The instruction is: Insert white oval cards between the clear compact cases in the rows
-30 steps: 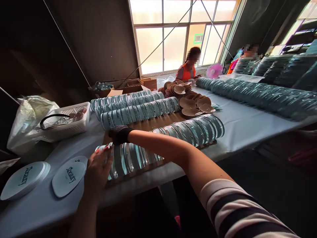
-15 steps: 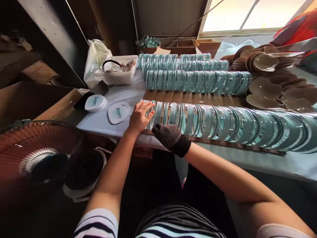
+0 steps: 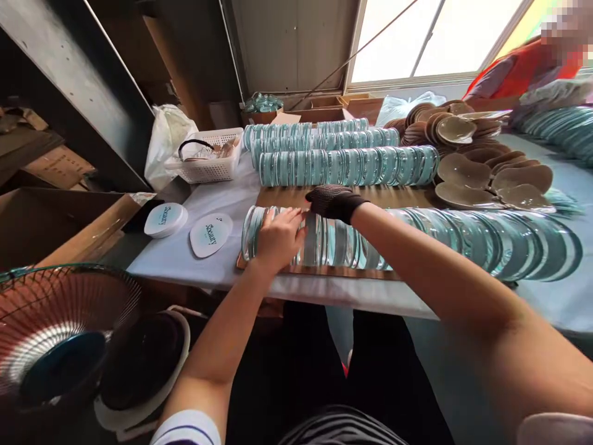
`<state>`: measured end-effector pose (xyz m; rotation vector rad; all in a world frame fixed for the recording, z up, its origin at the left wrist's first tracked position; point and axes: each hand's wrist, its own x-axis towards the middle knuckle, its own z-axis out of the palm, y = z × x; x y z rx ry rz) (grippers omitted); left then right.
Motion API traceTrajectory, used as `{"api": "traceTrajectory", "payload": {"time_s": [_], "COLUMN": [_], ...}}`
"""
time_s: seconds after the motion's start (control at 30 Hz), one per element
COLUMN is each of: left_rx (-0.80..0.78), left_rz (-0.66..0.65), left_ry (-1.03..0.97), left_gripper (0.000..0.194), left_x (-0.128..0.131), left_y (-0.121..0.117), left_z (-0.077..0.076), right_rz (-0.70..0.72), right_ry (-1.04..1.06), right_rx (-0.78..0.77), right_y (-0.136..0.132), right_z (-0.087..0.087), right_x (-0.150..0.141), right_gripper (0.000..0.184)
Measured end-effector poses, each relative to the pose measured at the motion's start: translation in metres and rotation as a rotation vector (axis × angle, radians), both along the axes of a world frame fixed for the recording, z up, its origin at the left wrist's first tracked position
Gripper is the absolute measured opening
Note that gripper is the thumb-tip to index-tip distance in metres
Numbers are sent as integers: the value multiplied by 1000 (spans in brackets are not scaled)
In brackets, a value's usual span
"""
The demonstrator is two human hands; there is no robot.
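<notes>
In front of me a long row of clear, greenish glass discs, each standing on edge, lies on a brown cardboard sheet. I cannot tell whether they are plates or lids. My left hand is bare and lies over the row near its left end, fingers stretched across the tops of the discs. My right hand wears a dark knit glove with fine dots. It is at the far upper edge of the row, just right of the left fingertips, with its fingers curled together; what they hold, if anything, is hidden.
Behind are more glass rows and brown heart-shaped dishes. White printed cards lie left, near a white basket and an open carton. A fan stands low left. A person in orange is at far right.
My right hand has moved from the near side of the row up to its far edge. My left hand has shifted right along the discs. The view has shifted slightly right.
</notes>
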<state>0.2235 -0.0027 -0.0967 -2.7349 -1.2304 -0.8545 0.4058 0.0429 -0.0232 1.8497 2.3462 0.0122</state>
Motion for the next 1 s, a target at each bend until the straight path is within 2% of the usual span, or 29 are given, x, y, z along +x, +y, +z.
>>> {"api": "traceTrajectory", "payload": {"time_s": [0.1, 0.23, 0.33, 0.47, 0.53, 0.63, 0.73, 0.8, 0.87, 0.93, 1.0], "left_rx": [12, 33, 15, -5, -13, -26, -37, -52, -34, 11, 40], "left_rz": [21, 24, 19, 20, 18, 18, 19, 18, 21, 1, -57], "left_ry": [1, 5, -2, -2, 4, -4, -15, -5, 4, -7, -20], "left_gripper": [38, 37, 37, 39, 39, 38, 37, 37, 36, 37, 38], "left_x": [5, 1, 0, 1, 2, 2, -1, -3, -1, 6, 19], "left_y": [3, 4, 4, 5, 6, 6, 6, 6, 4, 0, -5], "left_z": [-7, -10, -10, -9, -9, -8, -5, -1, 4, 8, 11], "right_rz": [124, 248, 194, 109, 69, 65, 61, 76, 110, 59, -88], "right_ry": [-7, 65, 143, 322, 277, 178, 163, 181, 204, 216, 194], "right_rx": [-177, -268, -170, 32, 119, 129, 79, 35, 19, 107, 265], "right_y": [34, 44, 29, -30, -69, -120, -150, -160, -161, -150, -125], "right_z": [4, 6, 8, 1, -16, -62, -107, -120, -110, -83, -48], "right_x": [-8, -11, -4, -7, -20, -40, -49, -45, -32, -11, 14], "right_gripper": [44, 46, 35, 29, 30, 39, 46, 43, 39, 39, 41]}}
